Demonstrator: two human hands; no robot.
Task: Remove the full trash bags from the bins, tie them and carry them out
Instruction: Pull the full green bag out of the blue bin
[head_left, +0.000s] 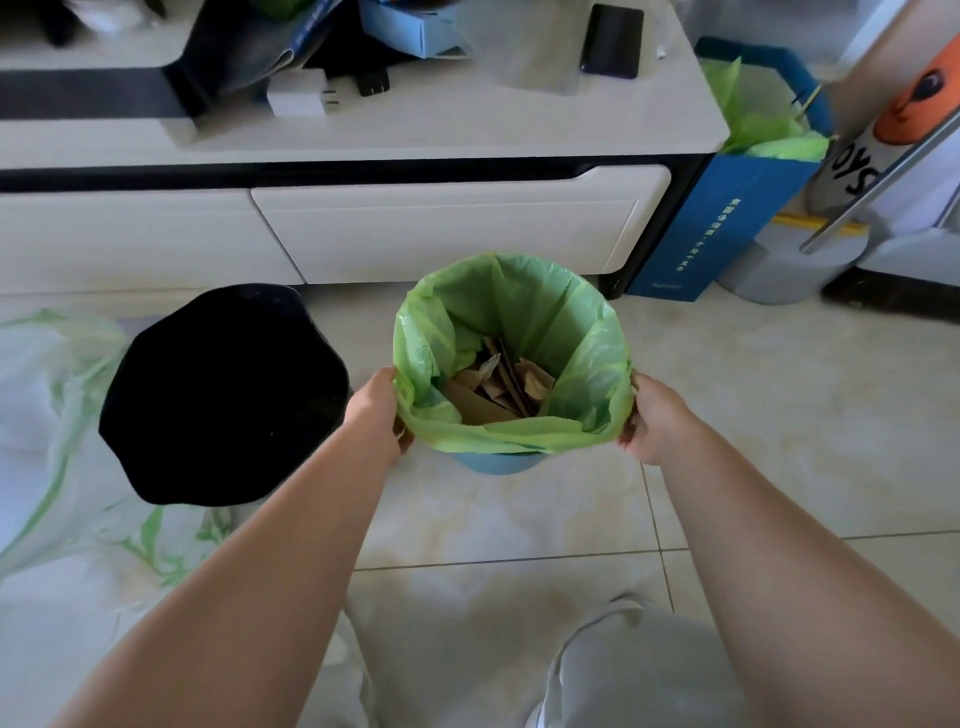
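While I crouch over the tiled floor (779, 415), my left hand (379, 415) and right hand (652, 421) each pinch the green bag's (587, 364) folded rim on opposite sides of the blue bin (493, 462), cardboard scraps (498, 389) inside, black bin (223, 395) just left.

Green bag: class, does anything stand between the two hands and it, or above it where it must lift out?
Nothing visible does. The left hand and right hand already grip the green bag at opposite sides of its rim, and the space above the bin is open.
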